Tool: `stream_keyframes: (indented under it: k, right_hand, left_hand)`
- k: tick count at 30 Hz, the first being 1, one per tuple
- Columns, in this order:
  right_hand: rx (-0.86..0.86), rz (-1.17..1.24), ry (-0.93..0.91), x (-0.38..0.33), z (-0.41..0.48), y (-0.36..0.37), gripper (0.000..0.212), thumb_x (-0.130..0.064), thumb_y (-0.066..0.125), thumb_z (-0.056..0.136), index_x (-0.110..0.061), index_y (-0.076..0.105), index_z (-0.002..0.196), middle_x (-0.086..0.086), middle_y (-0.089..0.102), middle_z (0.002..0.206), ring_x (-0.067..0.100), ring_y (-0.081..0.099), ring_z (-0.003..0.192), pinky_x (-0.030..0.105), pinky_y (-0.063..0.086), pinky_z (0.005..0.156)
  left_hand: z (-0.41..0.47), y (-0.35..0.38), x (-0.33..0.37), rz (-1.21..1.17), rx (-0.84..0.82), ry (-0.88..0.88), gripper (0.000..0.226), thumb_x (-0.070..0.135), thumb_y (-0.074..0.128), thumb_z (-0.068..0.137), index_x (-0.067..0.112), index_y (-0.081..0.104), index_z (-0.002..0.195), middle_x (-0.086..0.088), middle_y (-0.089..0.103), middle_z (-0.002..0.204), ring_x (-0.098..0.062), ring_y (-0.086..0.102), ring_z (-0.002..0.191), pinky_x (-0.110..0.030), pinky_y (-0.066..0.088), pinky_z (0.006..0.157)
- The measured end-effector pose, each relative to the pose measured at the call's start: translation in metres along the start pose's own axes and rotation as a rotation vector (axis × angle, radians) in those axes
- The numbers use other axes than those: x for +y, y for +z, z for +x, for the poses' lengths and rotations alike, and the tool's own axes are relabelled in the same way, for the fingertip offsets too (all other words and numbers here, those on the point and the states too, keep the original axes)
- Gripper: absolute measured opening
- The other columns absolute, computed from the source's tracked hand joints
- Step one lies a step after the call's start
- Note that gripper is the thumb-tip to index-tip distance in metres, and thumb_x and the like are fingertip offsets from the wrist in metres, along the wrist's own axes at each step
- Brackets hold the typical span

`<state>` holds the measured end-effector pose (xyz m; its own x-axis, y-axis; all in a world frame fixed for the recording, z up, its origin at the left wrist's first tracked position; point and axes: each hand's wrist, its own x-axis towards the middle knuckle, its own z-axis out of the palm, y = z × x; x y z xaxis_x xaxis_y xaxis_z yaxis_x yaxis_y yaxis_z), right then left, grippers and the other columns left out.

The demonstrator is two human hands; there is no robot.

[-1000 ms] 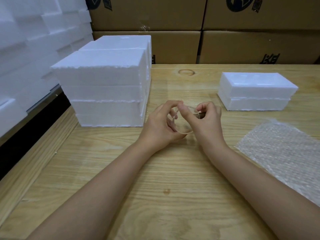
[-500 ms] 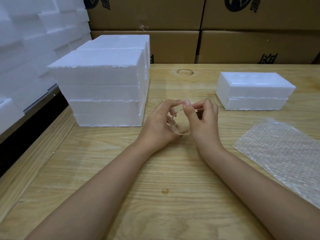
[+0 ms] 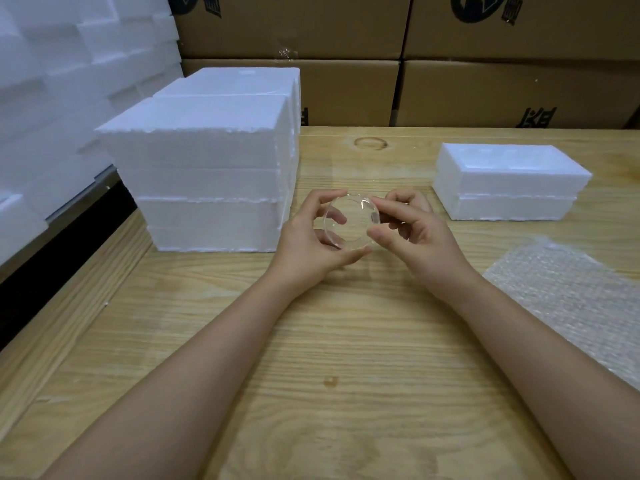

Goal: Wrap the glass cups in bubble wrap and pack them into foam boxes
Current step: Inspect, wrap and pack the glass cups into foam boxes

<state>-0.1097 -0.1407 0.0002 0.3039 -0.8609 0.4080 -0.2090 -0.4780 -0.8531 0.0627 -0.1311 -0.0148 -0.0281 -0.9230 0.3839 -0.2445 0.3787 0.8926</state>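
Both hands have drawn slightly apart since half a second ago, and the glass cup point(image 3: 351, 221) has turned so that its round face now looks up toward the camera, where before it sat edge-on between closed fingertips. It is held just above the wooden table point(image 3: 346, 341), between the two hands, with no wrap on it. The left hand point(image 3: 311, 244) grips it from the left side, forefinger curved over the top edge and thumb reaching under the bottom edge, other fingers seen through the glass. The right hand point(image 3: 415, 237) pinches the right edge between forefinger tip above and thumb tip below, its remaining fingers curled in toward the palm. Both forearms stretch forward over the table, wrists angled inward. A sheet of bubble wrap point(image 3: 571, 299) lies flat to the right, well apart from the cup; a low foam box point(image 3: 512, 188) sits beyond it, and a tall stack of foam boxes point(image 3: 207, 174) stands just left of the left hand
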Motion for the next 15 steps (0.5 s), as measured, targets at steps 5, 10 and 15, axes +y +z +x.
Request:
stream_keyframes:
  k: [5, 10, 15]
  right_hand:
    - [0.023, -0.074, -0.017, 0.006, 0.001, 0.004, 0.054, -0.007, 0.081, 0.069, -0.019, 0.057, 0.117, -0.009, 0.041, 0.105, -0.017, 0.051, 0.085, 0.005, 0.035, 0.079]
    - [0.095, -0.127, -0.023, 0.004, -0.002, 0.013, 0.058, -0.023, 0.087, 0.062, -0.022, 0.056, 0.112, -0.012, 0.039, 0.106, -0.017, 0.047, 0.091, 0.003, 0.035, 0.084]
    - [0.212, -0.240, 0.057, -0.007, -0.007, 0.028, 0.060, -0.034, 0.087, 0.058, -0.020, 0.052, 0.105, -0.004, 0.041, 0.110, 0.018, 0.049, 0.108, 0.026, 0.040, 0.098]
  left_hand:
    - [0.000, 0.001, -0.001, 0.029, 0.007, -0.020, 0.068, 0.016, 0.088, 0.064, 0.035, 0.052, 0.117, 0.005, 0.055, 0.094, -0.027, 0.067, 0.066, -0.032, 0.059, 0.058]
    - [-0.001, 0.002, -0.001, 0.047, 0.030, -0.015, 0.067, 0.011, 0.087, 0.063, 0.035, 0.053, 0.117, 0.001, 0.058, 0.095, -0.013, 0.066, 0.059, -0.021, 0.053, 0.054]
    - [0.000, 0.004, -0.001, 0.151, 0.065, 0.020, 0.070, 0.010, 0.087, 0.060, 0.039, 0.051, 0.113, 0.012, 0.056, 0.090, 0.004, 0.061, 0.057, -0.007, 0.044, 0.060]
